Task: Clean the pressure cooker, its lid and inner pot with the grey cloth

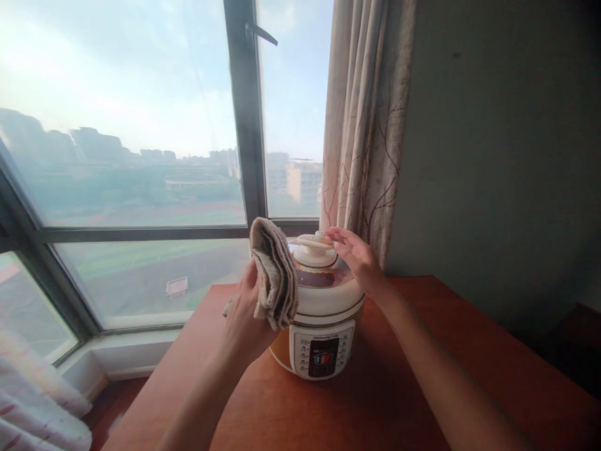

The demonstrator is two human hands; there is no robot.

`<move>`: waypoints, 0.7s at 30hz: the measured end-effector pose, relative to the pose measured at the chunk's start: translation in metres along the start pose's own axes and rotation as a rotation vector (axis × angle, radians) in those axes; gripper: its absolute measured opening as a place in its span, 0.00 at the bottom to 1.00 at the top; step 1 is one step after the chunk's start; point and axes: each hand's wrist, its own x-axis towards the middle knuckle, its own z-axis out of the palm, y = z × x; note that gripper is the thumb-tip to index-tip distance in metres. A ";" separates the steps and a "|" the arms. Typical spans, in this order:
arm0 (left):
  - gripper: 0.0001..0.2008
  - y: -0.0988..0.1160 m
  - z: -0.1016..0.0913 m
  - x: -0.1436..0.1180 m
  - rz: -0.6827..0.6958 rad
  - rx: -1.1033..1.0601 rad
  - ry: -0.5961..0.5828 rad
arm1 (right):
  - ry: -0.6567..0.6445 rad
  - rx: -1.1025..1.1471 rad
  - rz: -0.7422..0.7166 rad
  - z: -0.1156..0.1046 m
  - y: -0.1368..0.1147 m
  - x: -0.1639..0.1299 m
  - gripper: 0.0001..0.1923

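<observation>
A white and brown electric pressure cooker stands on the wooden table, its control panel facing me. On top is its lid with a cream handle. My left hand grips a folded grey-beige cloth, held up at the cooker's left front and hiding part of its side. My right hand is at the right of the lid handle, fingers stretched out toward it. Whether the fingertips touch the handle, I cannot tell.
The reddish-brown table reaches to the window side. Behind it are a dark-framed window and a patterned curtain. A grey wall is on the right. Pale fabric hangs at the lower left.
</observation>
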 end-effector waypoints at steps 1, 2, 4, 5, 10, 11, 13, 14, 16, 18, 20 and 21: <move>0.28 0.004 0.006 0.000 0.079 0.069 -0.052 | 0.012 0.010 0.029 -0.003 0.005 0.007 0.23; 0.31 0.008 0.011 -0.001 0.153 0.141 -0.098 | 0.011 0.011 0.064 -0.005 0.009 0.013 0.24; 0.36 0.014 0.017 -0.003 0.276 0.273 -0.154 | -0.035 0.019 0.143 -0.006 0.012 0.022 0.25; 0.38 0.017 0.019 -0.005 0.313 0.312 -0.167 | -0.076 0.033 0.179 -0.007 0.013 0.026 0.26; 0.42 0.038 0.021 -0.007 0.413 0.368 -0.277 | -0.350 0.090 0.292 -0.006 0.007 0.050 0.28; 0.42 0.045 0.024 -0.007 0.436 0.367 -0.309 | -0.402 0.040 0.286 -0.006 0.005 0.056 0.26; 0.42 0.062 0.035 -0.005 0.488 0.372 -0.378 | -0.462 -0.098 0.226 -0.005 0.002 0.070 0.22; 0.42 0.070 0.042 -0.004 0.513 0.378 -0.408 | -0.472 -0.163 0.193 -0.004 0.001 0.077 0.19; 0.40 0.085 0.057 -0.001 0.537 0.402 -0.438 | -0.478 -0.259 0.162 -0.002 -0.002 0.086 0.18; 0.39 0.095 0.069 0.003 0.519 0.424 -0.423 | -0.489 -0.330 0.158 0.000 -0.003 0.092 0.21; 0.40 0.098 0.075 0.008 0.487 0.427 -0.402 | -0.489 -0.379 0.135 0.001 -0.004 0.093 0.19; 0.40 0.096 0.076 0.009 0.477 0.421 -0.395 | -0.482 -0.392 0.116 0.001 -0.004 0.092 0.17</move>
